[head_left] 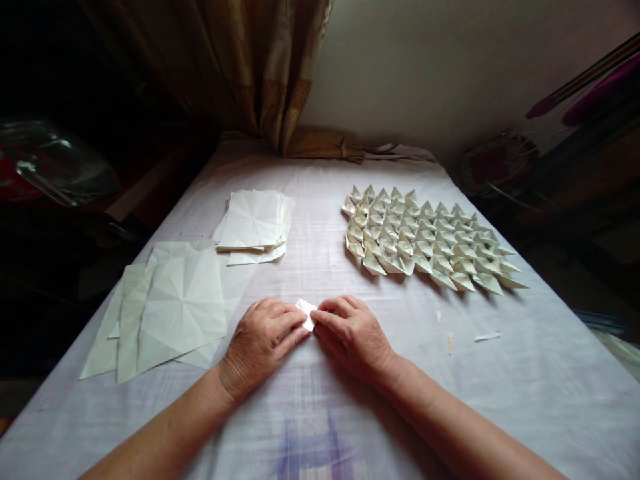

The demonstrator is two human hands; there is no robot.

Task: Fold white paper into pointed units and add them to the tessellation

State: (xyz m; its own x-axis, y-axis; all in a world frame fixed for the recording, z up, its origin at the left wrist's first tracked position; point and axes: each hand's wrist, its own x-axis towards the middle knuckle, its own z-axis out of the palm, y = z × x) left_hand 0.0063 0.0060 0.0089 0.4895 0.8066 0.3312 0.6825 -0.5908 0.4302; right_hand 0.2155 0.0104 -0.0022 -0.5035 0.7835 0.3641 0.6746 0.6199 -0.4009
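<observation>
A small folded piece of white paper is held between my two hands at the middle of the cloth-covered table. My left hand grips its left side, with thumb and fingers pressed together on it. From the other side, my right hand pinches the right edge, fingers bent. Part of the paper is hidden under the fingertips. Left of my left hand lie creased loose paper sheets, overlapping one another. Beyond them sits a stack of creased square sheets.
Rows of folded paper boats stand close together at the right. Small paper scraps lie nearer on the pale tablecloth. A patterned curtain hangs down at the far edge. A clear glass vessel is at the dark left.
</observation>
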